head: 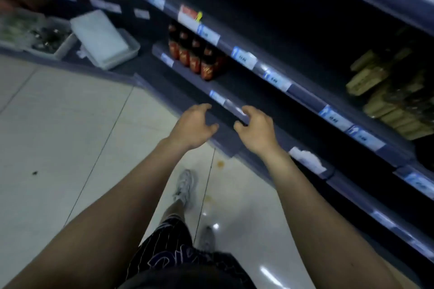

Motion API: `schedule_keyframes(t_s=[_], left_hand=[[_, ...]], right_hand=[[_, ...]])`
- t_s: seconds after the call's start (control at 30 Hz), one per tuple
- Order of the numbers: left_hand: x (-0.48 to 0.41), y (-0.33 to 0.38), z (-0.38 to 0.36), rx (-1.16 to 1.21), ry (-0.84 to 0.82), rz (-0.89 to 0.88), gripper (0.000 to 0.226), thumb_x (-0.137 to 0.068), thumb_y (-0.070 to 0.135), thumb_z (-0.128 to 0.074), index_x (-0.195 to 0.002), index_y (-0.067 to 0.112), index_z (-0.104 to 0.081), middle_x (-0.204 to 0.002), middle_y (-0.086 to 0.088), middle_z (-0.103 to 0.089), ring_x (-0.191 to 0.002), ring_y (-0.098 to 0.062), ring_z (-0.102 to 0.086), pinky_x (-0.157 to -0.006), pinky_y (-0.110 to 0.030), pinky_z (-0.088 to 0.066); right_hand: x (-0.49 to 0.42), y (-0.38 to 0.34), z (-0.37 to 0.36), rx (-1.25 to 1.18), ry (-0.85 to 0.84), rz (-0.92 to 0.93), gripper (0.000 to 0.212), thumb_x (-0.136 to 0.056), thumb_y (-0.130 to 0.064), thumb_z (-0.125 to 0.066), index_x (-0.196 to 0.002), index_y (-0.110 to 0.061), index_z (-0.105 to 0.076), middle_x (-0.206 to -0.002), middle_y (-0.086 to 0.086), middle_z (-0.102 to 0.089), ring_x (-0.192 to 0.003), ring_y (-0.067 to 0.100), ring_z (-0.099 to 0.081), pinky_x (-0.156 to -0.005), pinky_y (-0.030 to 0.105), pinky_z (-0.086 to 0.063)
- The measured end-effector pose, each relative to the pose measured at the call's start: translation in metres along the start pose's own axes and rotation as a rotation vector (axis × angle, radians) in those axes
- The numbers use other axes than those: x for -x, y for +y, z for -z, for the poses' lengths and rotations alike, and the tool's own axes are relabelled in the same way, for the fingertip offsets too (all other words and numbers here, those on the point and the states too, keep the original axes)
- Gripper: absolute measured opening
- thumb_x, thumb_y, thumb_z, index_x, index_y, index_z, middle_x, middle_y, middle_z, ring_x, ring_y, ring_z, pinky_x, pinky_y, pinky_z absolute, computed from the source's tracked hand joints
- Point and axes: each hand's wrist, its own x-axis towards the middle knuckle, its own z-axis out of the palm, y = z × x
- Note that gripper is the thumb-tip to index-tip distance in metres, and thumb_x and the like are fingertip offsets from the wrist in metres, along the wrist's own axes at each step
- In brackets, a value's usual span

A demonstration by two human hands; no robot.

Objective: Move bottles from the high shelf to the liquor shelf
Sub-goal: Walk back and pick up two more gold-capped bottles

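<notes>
Both arms reach out over the floor (70, 124) toward the shelf (187, 75), and nothing is in either grip. The left hand (191, 128) hangs with fingers curled and thumb spread, a loose half-open claw just short of the shelf edge. The right hand (254, 128) mirrors it, half open, fingertips at or just over the shelf's front lip; whether they touch it is hard to tell through the blur. The bottles (195, 54) stand in a tight row on that same shelf, farther along to the left, well apart from both hands: dark bodies, red labels, dark caps, all upright. They look like glass, so probably heavy for their size, rigid, smooth and breakable if knocked together. A hold around the body at the label, with the palm wrapped, should be safer than pinching the narrow neck, and one bottle per hand seems sensible. Packed shoulder to shoulder, the end bottle nearest the hands offers the clearest access. Farther right, tan packets (387, 91) fill a higher shelf. A white tray (103, 37) sits on the far left. Both wrists are level, palms down, elbows nearly straight.
</notes>
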Motion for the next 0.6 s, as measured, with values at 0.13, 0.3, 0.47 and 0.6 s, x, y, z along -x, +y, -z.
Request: schedule_keyframes(t_s=[0.13, 0.3, 0.47, 0.6], left_hand=[[0.068, -0.060, -0.008, -0.027, 0.007, 0.155, 0.070, -0.090, 0.034, -0.070, -0.150, 0.009, -0.044, -0.149, -0.014, -0.052, -0.135, -0.030, -0.049, -0.111, -0.036, -0.039], [0.158, -0.141, 0.007, 0.002, 0.034, 0.345, 0.069, -0.090, 0.036, -0.069, -0.150, 0.012, -0.044, -0.144, -0.013, -0.055, -0.131, -0.029, -0.052, -0.105, -0.035, -0.040], [0.258, -0.239, 0.045, 0.092, 0.127, 0.519, 0.069, -0.091, 0.037, -0.069, -0.150, 0.012, -0.044, -0.145, -0.014, -0.055, -0.130, -0.030, -0.053, -0.105, -0.036, -0.041], [0.357, -0.339, 0.094, 0.141, 0.220, 0.659, 0.068, -0.091, 0.038, -0.068, -0.150, 0.013, -0.045, -0.144, -0.013, -0.056, -0.127, -0.030, -0.056, -0.104, -0.038, -0.042]], right_hand=[[0.040, -0.009, -0.056, 0.016, -0.209, 0.010, 0.058, -0.092, -0.026, -0.067, -0.146, -0.009, -0.054, -0.147, 0.010, -0.058, -0.135, 0.026, -0.053, -0.106, 0.025, -0.038], [0.089, -0.058, -0.129, 0.113, -0.403, 0.093, 0.058, -0.091, -0.030, -0.068, -0.144, -0.011, -0.055, -0.143, 0.010, -0.060, -0.132, 0.029, -0.054, -0.106, 0.032, -0.042], [0.147, -0.143, -0.228, 0.196, -0.612, 0.235, 0.061, -0.091, -0.032, -0.067, -0.147, -0.013, -0.052, -0.143, 0.009, -0.059, -0.130, 0.027, -0.055, -0.105, 0.030, -0.041], [0.197, -0.235, -0.327, 0.281, -0.760, 0.356, 0.062, -0.090, -0.032, -0.067, -0.147, -0.013, -0.052, -0.142, 0.008, -0.060, -0.130, 0.027, -0.055, -0.104, 0.032, -0.043]])
